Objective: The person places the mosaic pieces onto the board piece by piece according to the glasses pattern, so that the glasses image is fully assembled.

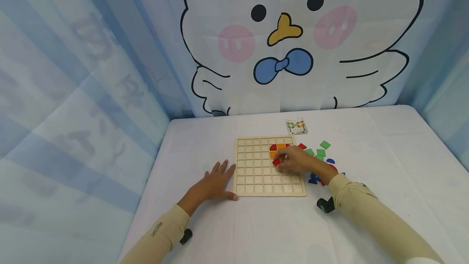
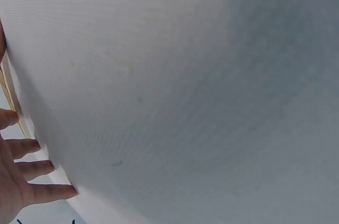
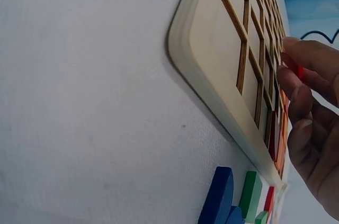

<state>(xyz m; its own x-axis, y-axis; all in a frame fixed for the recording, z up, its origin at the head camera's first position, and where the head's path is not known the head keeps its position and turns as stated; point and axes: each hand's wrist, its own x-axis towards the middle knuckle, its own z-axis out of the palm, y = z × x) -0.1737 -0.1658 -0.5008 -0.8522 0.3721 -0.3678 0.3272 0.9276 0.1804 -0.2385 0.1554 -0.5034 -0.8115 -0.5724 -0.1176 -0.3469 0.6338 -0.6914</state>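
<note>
A wooden grid board (image 1: 253, 177) lies on the table, with red and orange tiles (image 1: 281, 146) set in cells toward its upper right. Over the board, my right hand (image 1: 296, 159) pinches a small red tile (image 1: 276, 161) between thumb and fingers. The right wrist view shows that red tile (image 3: 300, 72) at the fingertips, close over the grid; the fingers hide part of it. My left hand (image 1: 215, 184) rests with spread fingers on the table, thumb and fingertips by the board's left edge. In the left wrist view those fingers (image 2: 37, 168) look straight and hold nothing.
Right of the board lie loose green tiles (image 1: 321, 152), blue pieces (image 1: 314, 178) and several red ones, partly under my right forearm. A small printed pattern card (image 1: 296, 126) sits behind the board. A curtain with a cartoon figure (image 1: 282, 93) hangs beyond the table's far edge.
</note>
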